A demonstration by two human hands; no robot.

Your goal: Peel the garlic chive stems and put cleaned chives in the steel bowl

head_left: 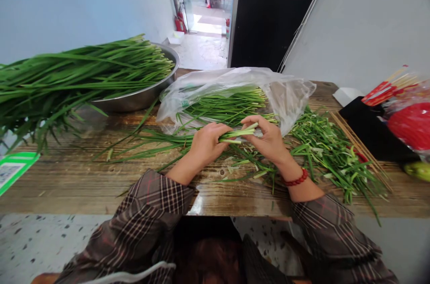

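My left hand (208,141) is closed round a small bunch of green chives (231,135), whose pale stem ends point right. The long leaves trail left across the wooden table. At the stem ends, my right hand (265,138) has its thumb and index finger pinched on a pale stem. Just behind both hands lies a clear plastic bag (285,91) with more chives (228,105) in it. Loose trimmings (329,149) are heaped to the right of my right hand, and scraps lie below my hands.
A metal bowl (134,99) heaped with long chives (101,69) stands at the back left. A green-edged QR card (16,169) is at the left. Thin sticks (363,152), a black box (369,134) and a red bundle (411,125) sit at the right.
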